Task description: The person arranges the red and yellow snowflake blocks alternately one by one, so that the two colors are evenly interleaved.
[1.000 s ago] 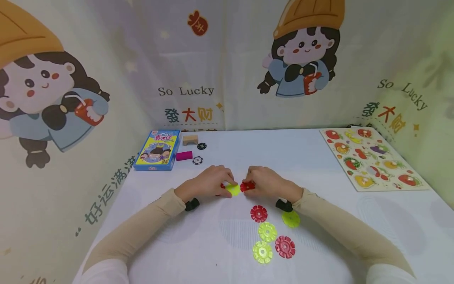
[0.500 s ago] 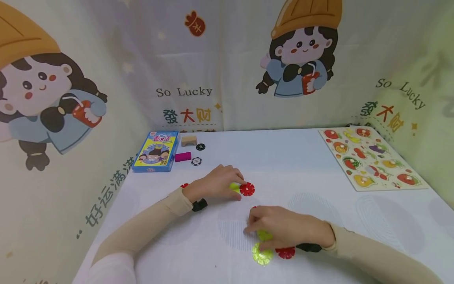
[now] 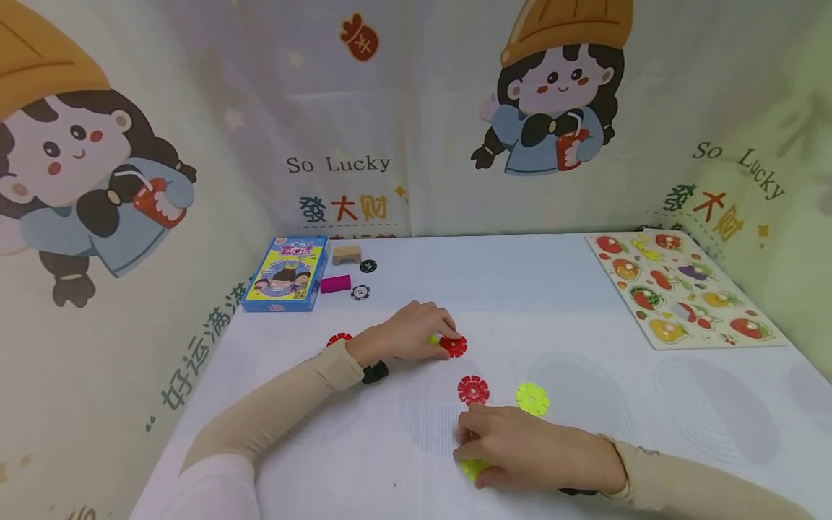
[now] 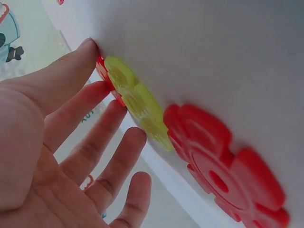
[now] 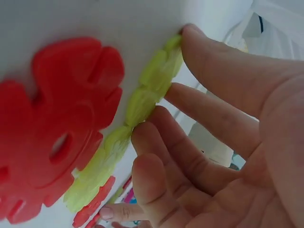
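In the head view my left hand (image 3: 416, 332) pinches the edges of a red notched plastic disc (image 3: 458, 346) between thumb and index finger, its other fingers loose. A yellow disc (image 4: 137, 102) lies beside it, mostly under that hand, and another red disc (image 4: 223, 166) lies by the wrist. My right hand (image 3: 520, 448), nearer the front, has thumb and index finger at the edges of a yellow disc (image 3: 473, 468), pinching it. Another yellow disc (image 5: 97, 168) and a red disc (image 5: 78, 118) lie under the right palm, hidden from the head view.
A red disc (image 3: 473, 390) and a yellow disc (image 3: 532, 399) lie just beyond the right hand. A blue card box (image 3: 286, 274), wooden arch block (image 3: 347, 254), magenta block (image 3: 335, 284) and two chips (image 3: 360, 292) stand back left. A fruit puzzle board (image 3: 682, 289) lies right.
My right hand has let go of the red disc beside the left hand's row and moved toward me onto the yellow disc. The left hand has slid right, from the yellow disc to that red one.
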A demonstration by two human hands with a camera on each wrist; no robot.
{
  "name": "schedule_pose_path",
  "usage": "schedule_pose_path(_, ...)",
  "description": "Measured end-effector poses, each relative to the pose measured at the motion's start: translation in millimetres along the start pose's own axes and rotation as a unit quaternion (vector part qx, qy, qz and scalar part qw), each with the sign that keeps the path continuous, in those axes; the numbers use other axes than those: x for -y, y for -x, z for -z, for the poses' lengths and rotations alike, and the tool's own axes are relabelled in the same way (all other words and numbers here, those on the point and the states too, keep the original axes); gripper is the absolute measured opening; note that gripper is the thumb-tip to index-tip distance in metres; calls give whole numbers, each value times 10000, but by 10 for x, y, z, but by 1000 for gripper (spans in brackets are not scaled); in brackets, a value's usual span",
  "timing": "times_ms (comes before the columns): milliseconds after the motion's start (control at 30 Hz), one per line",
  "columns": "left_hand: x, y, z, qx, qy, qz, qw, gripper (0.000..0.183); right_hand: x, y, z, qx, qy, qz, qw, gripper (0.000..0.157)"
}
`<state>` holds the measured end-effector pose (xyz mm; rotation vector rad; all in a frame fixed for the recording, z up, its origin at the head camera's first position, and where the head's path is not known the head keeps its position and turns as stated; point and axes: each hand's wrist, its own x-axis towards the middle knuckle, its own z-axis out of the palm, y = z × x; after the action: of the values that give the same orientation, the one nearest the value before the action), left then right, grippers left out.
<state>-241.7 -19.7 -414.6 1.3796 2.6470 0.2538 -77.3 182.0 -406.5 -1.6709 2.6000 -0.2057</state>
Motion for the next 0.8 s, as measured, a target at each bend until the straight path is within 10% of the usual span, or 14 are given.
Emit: schedule_pose_path(800, -24, -24, 42, 158, -102, -5, 9998, 45, -79, -107, 115, 979, -728, -593, 9908, 41)
